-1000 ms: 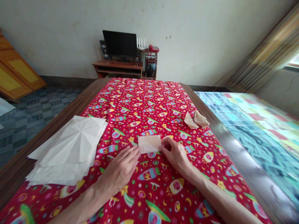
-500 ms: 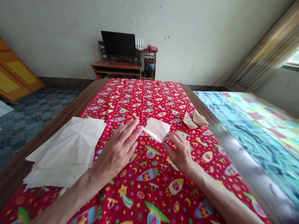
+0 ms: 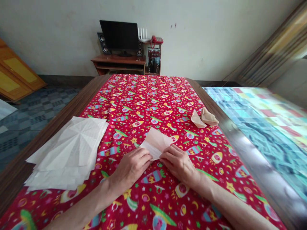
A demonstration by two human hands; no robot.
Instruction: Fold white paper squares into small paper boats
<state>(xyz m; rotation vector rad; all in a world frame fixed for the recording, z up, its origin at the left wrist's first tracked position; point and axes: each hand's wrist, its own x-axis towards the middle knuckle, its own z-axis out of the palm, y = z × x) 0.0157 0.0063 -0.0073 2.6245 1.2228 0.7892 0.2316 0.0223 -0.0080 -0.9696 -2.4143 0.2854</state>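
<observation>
A small folded square of pale paper [image 3: 156,140] lies on the red patterned cloth [image 3: 148,105], one corner pointing away from me. My left hand [image 3: 135,164] pinches its near left edge, fingers closed and bent inward. Across from it, my right hand [image 3: 177,163] grips the near right edge between thumb and fingers. The fingertips of both hands almost meet at the nearest corner and hide part of it. To the left rests a stack of creased white paper sheets [image 3: 69,150]. Two folded paper pieces [image 3: 208,117] sit at the right side of the cloth.
The cloth covers a dark wooden table [image 3: 230,127]. A bed with a checked cover [image 3: 259,127] stands to the right. Against the far wall is a desk [image 3: 117,60] with a monitor [image 3: 119,35], speakers and a red telephone [image 3: 157,40]. A yellow cabinet [image 3: 19,73] stands at left.
My left hand has gone from lying stretched beside the paper to pinching its edge. The paper has come nearer and turned a little. My right hand still holds it.
</observation>
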